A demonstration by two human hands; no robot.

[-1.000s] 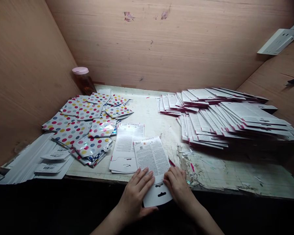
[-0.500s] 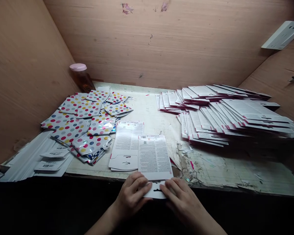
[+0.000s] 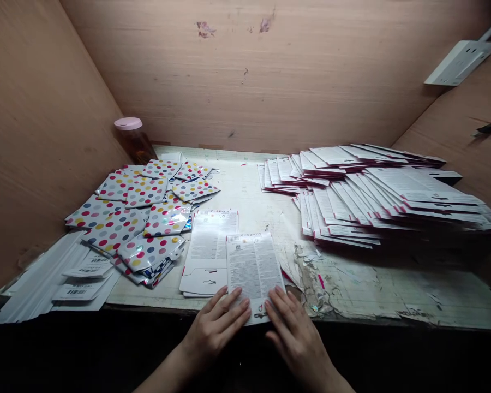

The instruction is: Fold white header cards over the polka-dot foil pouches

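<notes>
A white printed card [image 3: 251,267], with small text, a QR code and a dark hang slot near its lower end, lies at the table's front edge. My left hand [image 3: 216,325] rests on its lower left part, fingers stretched out and flat. On the lower right, my right hand [image 3: 292,325] also lies with its fingers extended on the card and the thumb apart. Neither hand grips it. Just left of this card is a small stack of similar cards [image 3: 208,248], the top one showing a folded flap with a hang slot. The card partly overlaps that stack.
Polka-dot packets [image 3: 126,218] are piled on the left, with white barcoded sleeves [image 3: 79,281] in front. A bottle with a pink lid [image 3: 128,124] stands behind. Many printed cards [image 3: 352,202] lie fanned on the right. A power strip [image 3: 460,63] hangs on the right wall.
The card's lower end stuck out bent between my fingers; now my hands lie flatter and further up on it, fingers stretched. The view has shifted slightly.
</notes>
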